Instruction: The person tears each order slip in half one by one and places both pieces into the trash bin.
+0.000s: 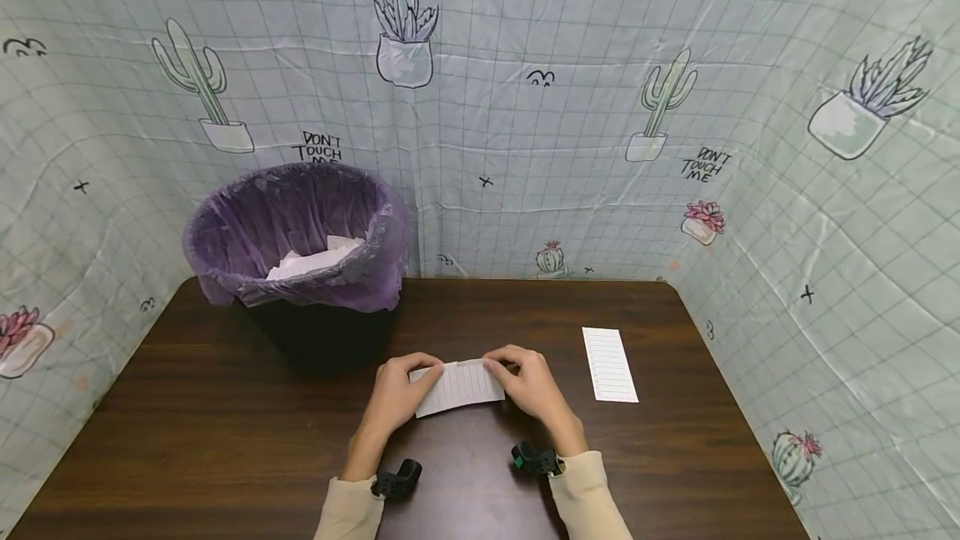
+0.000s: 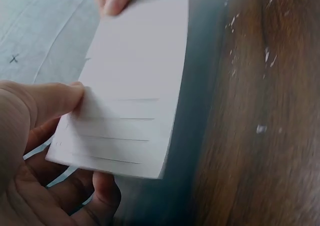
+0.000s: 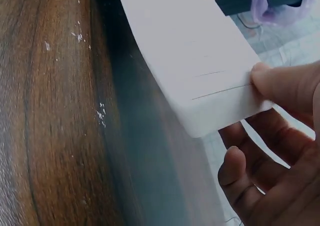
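Both hands hold one white lined paper slip (image 1: 460,387) by its far long edge, above the dark wooden table. My left hand (image 1: 400,390) pinches its left end, thumb on the near face and fingers behind, as the left wrist view shows. At the other end my right hand (image 1: 534,383) pinches the slip (image 3: 200,65) the same way, with its lower fingers loosely curled underneath. Thin printed lines cross the paper (image 2: 135,75), which bends slightly between the hands. To the right of my right hand a second lined slip (image 1: 611,365) lies flat on the table.
A black bin (image 1: 330,336) with a purple liner (image 1: 382,248) stands at the back left, with white paper pieces (image 1: 315,261) inside. Small white scraps (image 3: 101,115) dot the table (image 1: 225,440). A cactus-print curtain (image 1: 487,123) encloses the back and sides.
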Tool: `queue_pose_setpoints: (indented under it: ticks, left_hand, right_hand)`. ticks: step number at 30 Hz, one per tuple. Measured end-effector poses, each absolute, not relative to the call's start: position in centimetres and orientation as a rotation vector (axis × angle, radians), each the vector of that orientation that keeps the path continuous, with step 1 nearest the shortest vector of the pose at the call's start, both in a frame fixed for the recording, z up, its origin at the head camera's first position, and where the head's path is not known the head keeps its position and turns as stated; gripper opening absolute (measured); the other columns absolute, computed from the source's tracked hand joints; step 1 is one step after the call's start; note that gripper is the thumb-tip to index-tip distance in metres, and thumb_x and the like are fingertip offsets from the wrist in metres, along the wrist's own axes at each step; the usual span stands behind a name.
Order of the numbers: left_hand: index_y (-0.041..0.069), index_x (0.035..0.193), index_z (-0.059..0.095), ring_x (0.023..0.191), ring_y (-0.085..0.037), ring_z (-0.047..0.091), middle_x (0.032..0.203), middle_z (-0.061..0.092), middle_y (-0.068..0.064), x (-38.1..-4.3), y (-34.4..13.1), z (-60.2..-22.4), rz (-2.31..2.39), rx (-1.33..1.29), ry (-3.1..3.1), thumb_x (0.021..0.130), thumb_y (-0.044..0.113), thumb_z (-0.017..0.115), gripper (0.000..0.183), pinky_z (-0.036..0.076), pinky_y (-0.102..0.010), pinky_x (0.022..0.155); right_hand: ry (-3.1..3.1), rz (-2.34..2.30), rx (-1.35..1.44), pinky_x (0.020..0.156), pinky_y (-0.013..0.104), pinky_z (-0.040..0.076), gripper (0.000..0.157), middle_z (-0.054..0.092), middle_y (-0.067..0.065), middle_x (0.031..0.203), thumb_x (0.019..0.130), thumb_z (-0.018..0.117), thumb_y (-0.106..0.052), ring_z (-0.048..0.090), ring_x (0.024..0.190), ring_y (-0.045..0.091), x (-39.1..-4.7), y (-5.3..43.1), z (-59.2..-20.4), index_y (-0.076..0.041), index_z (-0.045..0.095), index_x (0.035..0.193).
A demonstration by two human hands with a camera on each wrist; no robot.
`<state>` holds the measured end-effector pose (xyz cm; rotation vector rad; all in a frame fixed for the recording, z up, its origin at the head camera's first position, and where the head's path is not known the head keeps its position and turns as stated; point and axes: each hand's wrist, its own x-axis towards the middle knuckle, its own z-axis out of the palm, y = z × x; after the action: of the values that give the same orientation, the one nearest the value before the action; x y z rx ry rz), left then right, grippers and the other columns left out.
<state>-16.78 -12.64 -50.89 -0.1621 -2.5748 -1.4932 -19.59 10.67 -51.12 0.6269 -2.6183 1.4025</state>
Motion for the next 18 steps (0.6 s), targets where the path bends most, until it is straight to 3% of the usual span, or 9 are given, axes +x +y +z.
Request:
queue_pose_setpoints:
  ticks: [6,11,18]
  left_hand:
    - [0.008,0.096,0.080,0.063,-0.007,0.046,0.079,0.071,-0.004,-16.9,-13.3,-50.9,-1.508,-0.157,-2.587,0.093,0.013,0.075,0.007,0.039,-0.022,0.059]
    - [0.007,0.100,0.080,0.075,-0.010,0.060,0.091,0.076,-0.006,-16.9,-13.7,-50.9,-1.513,-0.153,-2.596,0.095,0.015,0.074,0.011,0.049,-0.025,0.069]
    - [0.006,0.103,0.081,0.099,-0.029,0.072,0.104,0.078,-0.011,-16.9,-13.8,-51.0,-1.452,-0.155,-2.605,0.097,0.016,0.073,0.015,0.056,-0.046,0.088]
  right_hand:
    - [-2.562,1.434,0.547,0.075,0.027,0.058,0.005,0.075,0.003,0.089,0.095,0.073,-0.008,0.068,0.082,0.012,-19.9,11.1,-51.4,-0.010,0.077,0.096]
    - [-2.545,1.466,0.496,0.075,0.026,0.058,0.004,0.076,0.003,0.088,0.094,0.075,-0.011,0.069,0.082,0.012,-20.1,11.4,-51.6,-0.007,0.078,0.094]
    - [-2.556,1.478,0.467,0.075,0.026,0.057,0.003,0.077,0.003,0.087,0.092,0.076,-0.008,0.070,0.082,0.014,-20.3,11.8,-51.6,-0.009,0.079,0.091]
